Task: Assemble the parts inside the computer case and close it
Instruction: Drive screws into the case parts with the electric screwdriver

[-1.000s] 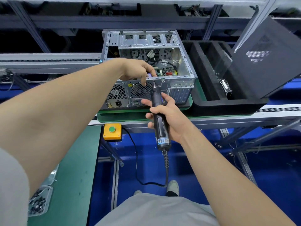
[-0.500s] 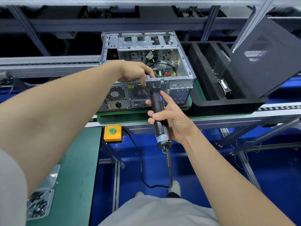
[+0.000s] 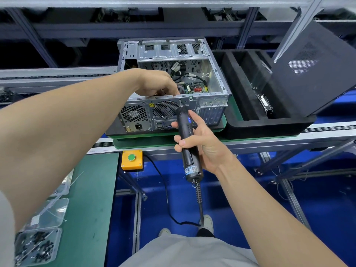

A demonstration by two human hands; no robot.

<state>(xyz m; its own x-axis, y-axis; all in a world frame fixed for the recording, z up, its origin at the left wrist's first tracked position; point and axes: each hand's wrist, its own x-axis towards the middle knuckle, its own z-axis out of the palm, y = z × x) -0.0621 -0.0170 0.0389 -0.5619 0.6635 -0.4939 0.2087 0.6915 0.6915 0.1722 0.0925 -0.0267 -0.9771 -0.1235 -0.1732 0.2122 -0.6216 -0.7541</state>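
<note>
An open metal computer case (image 3: pixel 217 81) lies on a green pallet, its rear panel with two fan grilles facing me. Cables and a green board show inside. My left hand (image 3: pixel 156 83) reaches over the top rear edge of the case, fingers curled down at the rim; what they pinch is hidden. My right hand (image 3: pixel 202 143) grips a black electric screwdriver (image 3: pixel 185 139), its bit pointing up at the rear panel's upper edge beside my left fingertips. The dark side panel (image 3: pixel 312 68) leans upright at the right.
A black foam tray (image 3: pixel 250 124) with long slots sits right of the case on the roller conveyor. A yellow box with a green button (image 3: pixel 132 159) hangs below. Clear bins of dark screws (image 3: pixel 36 247) rest on the green bench at lower left. The screwdriver's cord trails down.
The screwdriver and my right hand have moved slightly left and up, bringing the bit to the rear panel's top edge. My left hand stays at the rim.
</note>
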